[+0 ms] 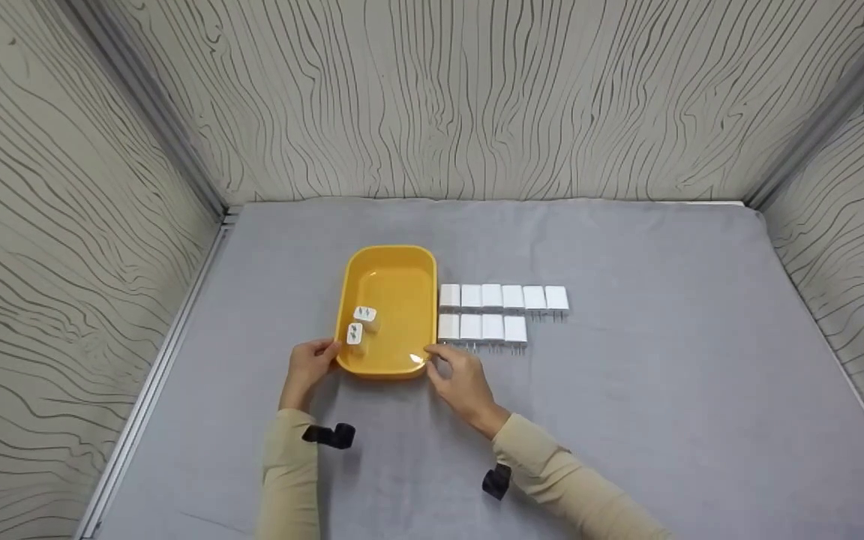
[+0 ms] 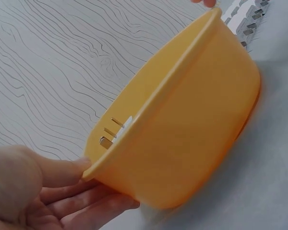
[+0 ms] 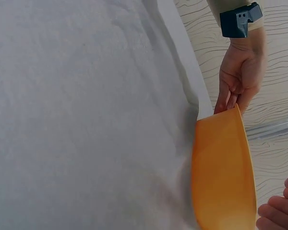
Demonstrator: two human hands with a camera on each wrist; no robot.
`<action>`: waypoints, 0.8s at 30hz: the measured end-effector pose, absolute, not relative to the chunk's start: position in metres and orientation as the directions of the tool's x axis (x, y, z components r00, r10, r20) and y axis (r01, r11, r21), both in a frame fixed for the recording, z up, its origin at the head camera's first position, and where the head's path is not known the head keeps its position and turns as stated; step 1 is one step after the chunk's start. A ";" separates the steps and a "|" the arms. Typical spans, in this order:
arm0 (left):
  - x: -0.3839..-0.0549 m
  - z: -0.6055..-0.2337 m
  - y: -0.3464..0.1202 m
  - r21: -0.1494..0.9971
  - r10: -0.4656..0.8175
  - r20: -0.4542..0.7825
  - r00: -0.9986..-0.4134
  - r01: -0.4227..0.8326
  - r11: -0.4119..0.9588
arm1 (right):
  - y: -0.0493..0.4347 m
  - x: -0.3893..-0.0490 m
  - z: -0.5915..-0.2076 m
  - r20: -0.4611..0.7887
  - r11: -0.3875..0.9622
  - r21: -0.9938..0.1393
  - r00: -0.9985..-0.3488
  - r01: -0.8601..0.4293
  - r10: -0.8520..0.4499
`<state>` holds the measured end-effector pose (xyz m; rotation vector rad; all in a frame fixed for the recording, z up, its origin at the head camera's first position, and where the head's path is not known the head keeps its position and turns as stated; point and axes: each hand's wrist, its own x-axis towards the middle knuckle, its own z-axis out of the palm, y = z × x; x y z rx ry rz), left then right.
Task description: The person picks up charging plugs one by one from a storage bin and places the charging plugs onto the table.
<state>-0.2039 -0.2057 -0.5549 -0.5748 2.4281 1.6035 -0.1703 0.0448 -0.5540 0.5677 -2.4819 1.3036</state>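
Observation:
A yellow plastic tub [image 1: 402,296] sits on the cloth in the head view. Two white plug chargers [image 1: 365,315] stand inside along its left side, prongs upward. At the tub's near left corner, my left hand [image 1: 310,365] pinches the rim, thumb on top and fingers beneath, as the left wrist view shows. My right hand [image 1: 464,381] holds the near right corner of the rim between thumb and forefinger. In the right wrist view only part of this hand's fingers [image 3: 279,211] shows, beside the tub wall [image 3: 221,172].
White plug chargers lie in two rows right of the tub, a longer back row [image 1: 502,297] and a shorter front row [image 1: 482,328], prongs toward me. Grey cloth [image 1: 664,390] covers the table. Patterned panels [image 1: 477,97] enclose the back and sides.

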 end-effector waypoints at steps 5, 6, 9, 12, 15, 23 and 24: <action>-0.205 -0.555 -0.205 0.836 -0.220 -0.385 -0.896 -0.440 0.328 | 0.035 -0.176 -0.555 0.427 0.474 -0.740 -0.878 -0.477 -0.218; -0.205 -0.555 -0.206 0.834 -0.220 -0.388 -0.895 -0.442 0.330 | 0.033 -0.177 -0.555 0.423 0.466 -0.747 -0.879 -0.475 -0.217; -0.206 -0.555 -0.206 0.831 -0.214 -0.384 -0.898 -0.437 0.345 | 0.028 -0.182 -0.554 0.417 0.451 -0.758 -0.882 -0.471 -0.219; -0.206 -0.555 -0.207 0.829 -0.209 -0.381 -0.901 -0.433 0.354 | 0.024 -0.189 -0.552 0.405 0.439 -0.772 -0.888 -0.460 -0.218; -0.207 -0.556 -0.207 0.830 -0.200 -0.379 -0.903 -0.428 0.358 | 0.020 -0.195 -0.553 0.377 0.425 -0.789 -0.896 -0.443 -0.235; -0.205 -0.555 -0.208 0.836 -0.208 -0.355 -0.911 -0.409 0.365 | 0.005 -0.207 -0.551 0.303 0.393 -0.832 -0.914 -0.392 -0.269; -0.205 -0.554 -0.208 0.838 -0.209 -0.348 -0.914 -0.403 0.367 | 0.002 -0.209 -0.551 0.301 0.393 -0.833 -0.915 -0.389 -0.267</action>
